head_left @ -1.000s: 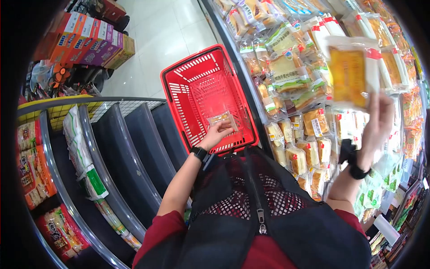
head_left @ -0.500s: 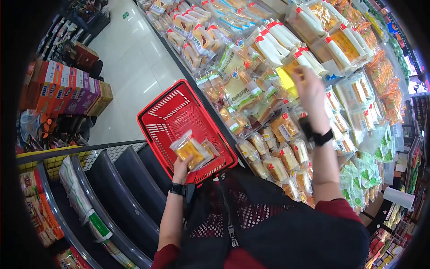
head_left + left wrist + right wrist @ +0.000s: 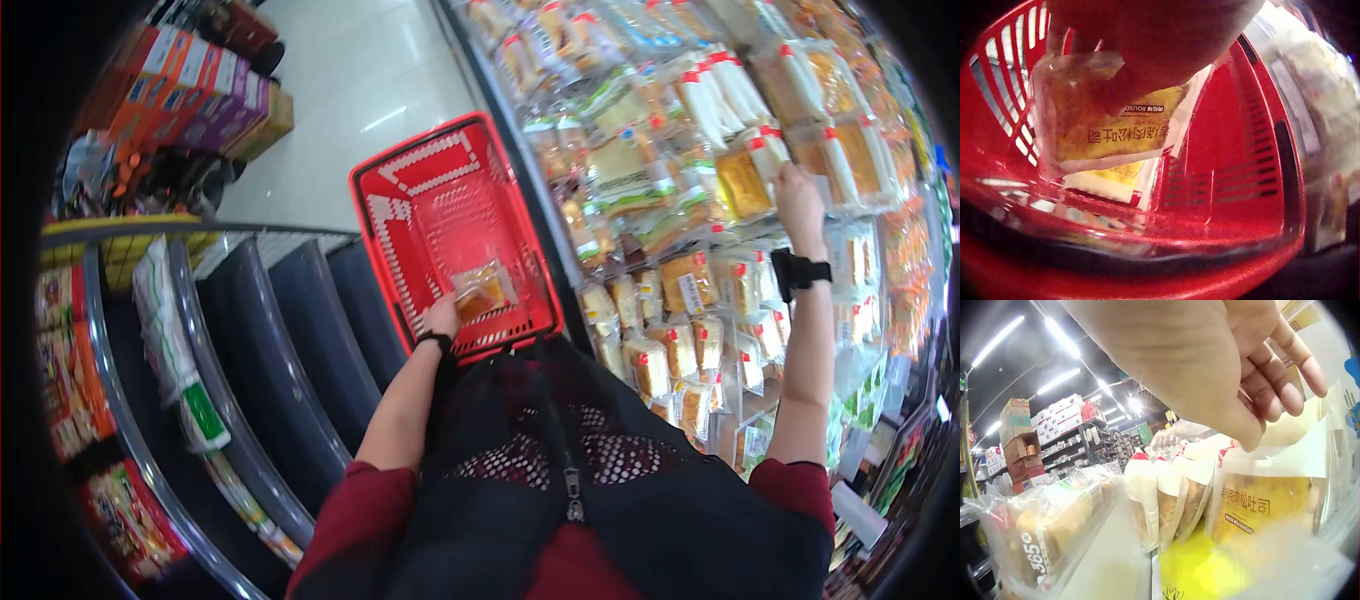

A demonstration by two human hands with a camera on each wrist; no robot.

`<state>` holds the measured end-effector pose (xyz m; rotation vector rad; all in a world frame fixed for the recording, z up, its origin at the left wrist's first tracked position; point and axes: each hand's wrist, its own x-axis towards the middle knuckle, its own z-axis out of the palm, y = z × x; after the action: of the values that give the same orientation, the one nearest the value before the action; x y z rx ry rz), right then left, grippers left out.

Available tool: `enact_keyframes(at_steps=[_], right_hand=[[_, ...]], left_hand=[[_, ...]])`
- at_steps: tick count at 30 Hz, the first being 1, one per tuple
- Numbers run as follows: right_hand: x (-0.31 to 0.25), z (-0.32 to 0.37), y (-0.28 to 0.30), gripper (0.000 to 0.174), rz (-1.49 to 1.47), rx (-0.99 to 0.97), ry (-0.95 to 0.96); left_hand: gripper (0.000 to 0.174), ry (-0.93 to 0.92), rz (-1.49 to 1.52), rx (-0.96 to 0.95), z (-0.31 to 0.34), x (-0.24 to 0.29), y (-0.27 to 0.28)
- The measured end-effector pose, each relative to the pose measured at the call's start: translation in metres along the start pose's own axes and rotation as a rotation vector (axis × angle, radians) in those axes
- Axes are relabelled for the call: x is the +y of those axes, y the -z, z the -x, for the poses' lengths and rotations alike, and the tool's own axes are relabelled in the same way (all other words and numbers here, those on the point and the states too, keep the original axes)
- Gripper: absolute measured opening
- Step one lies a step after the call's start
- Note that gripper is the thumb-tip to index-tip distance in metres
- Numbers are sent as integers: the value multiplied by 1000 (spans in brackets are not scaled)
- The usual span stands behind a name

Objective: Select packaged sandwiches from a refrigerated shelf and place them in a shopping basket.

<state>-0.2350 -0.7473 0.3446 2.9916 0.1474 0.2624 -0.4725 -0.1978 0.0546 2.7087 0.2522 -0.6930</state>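
Observation:
In the head view my left hand (image 3: 442,318) is down inside the red shopping basket (image 3: 363,190). It holds a clear-wrapped packet of toast bread (image 3: 1116,128) by its upper part, thumb across the front. Below that packet, a second yellow-labelled bread packet (image 3: 1110,177) lies in the basket. Over the bread display my right hand (image 3: 800,205) reaches to a yellow-fronted toast packet (image 3: 1260,503). In the right wrist view its fingers (image 3: 1266,394) are loosely bent, with the thumb tip close to the packet's top edge and nothing between them.
Many wrapped breads (image 3: 630,170) fill the display right of the basket. A dark tiered shelf (image 3: 255,330) with some bagged goods runs along the left. Stacked cartons (image 3: 190,90) stand beyond, beside the tiled floor (image 3: 350,80). A yellow card (image 3: 1200,562) sits before the toast packets.
A toast packet raised in my right hand passed to my left hand, which lowered it into the basket. My right hand has gone back to the toast packets on the display.

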Motion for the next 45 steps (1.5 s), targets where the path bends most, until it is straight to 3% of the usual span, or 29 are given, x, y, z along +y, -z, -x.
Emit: enact_keyframes(at_steps=[2, 4, 6, 8, 10, 11, 15, 17, 19, 20, 21, 22, 24, 25, 26, 27, 28, 30, 31, 33, 36, 37, 38, 41, 42, 43, 45], right_hand=[[-16, 4, 17, 19, 14, 25, -12], [-10, 8, 10, 24, -48, -39, -19], [-6, 10, 2, 26, 17, -247, -134], [6, 10, -13, 26, -17, -229, -74], [1, 10, -8, 22, -3, -324, -46], [0, 11, -3, 22, -1, -326, -44], [-17, 16, 50, 14, 4, 22, 6], [-38, 20, 98, 16, -127, 41, -91], [-54, 32, 129, 20, -274, 126, -222], [-72, 40, 143, 24, -341, 185, -275], [-85, 48, 147, 24, -343, 183, -276], [-97, 55, 149, 22, -546, 234, -205], [-145, 66, 152, 17, -833, 310, -157], [-171, 71, 141, 11, -835, 358, -26], [-200, 78, 133, 10, -1142, 177, -25], [-224, 78, 129, 10, -1013, 112, 121], [-244, 80, 108, 10, -1140, 72, 222], [-261, 84, 84, 11, -998, -84, 509], [-252, 81, 86, 11, -973, -63, 490], [-232, 78, 89, 8, -1105, 27, 243], [-152, 50, 89, 10, -737, 286, -156], [-117, 39, 81, 13, -589, 350, -133], [-89, 32, 86, 16, -474, 200, -189], [-15, 15, 56, 30, -216, 2, -176], [-4, 8, 47, 34, -134, -82, -174], [-1, 0, 42, 34, -130, -74, -176], [4, -9, 33, 37, 55, -197, -136]], left_hand=[[30, -184, -162, -2, -6, -5, -10], [30, -206, -191, -65, -5, 3, -6], [29, -172, -229, -118, -9, 10, -7], [36, -146, -77, -143, -13, 11, -16], [38, -231, -164, -180, -15, 15, -9], [39, -240, -64, -109, -13, 17, -7], [43, -165, 167, -33, -11, 26, 5], [44, -128, 278, -10, -12, 28, 9], [43, 31, 641, -183, -11, 37, 30], [43, 34, 640, -187, -7, 42, 37], [46, -13, 935, -206, -2, 50, 46], [50, -65, 1229, -221, 3, 60, 60], [63, -90, 1439, -478, 34, 103, 136], [63, -106, 1430, -487, 44, 117, 155], [64, -251, 1713, -577, 53, 129, 169], [65, -403, 1991, -679, 58, 137, 174], [68, -585, 2087, -662, 60, 140, 169], [60, -368, 2113, -482, 68, 147, 181], [56, -226, 2036, -395, 62, 138, 173], [47, -46, 1932, -233, 48, 114, 151], [42, 61, 1578, -13, 26, 69, 114], [42, 43, 1586, -19, 15, 47, 92], [41, 80, 1426, 12, 3, 24, 65], [42, 174, 1094, 6, -28, -33, -17], [43, 245, 912, -34, -35, -39, -28], [43, 236, 916, -31, -35, -33, -24], [50, 136, 455, -118, -25, -18, -20]])
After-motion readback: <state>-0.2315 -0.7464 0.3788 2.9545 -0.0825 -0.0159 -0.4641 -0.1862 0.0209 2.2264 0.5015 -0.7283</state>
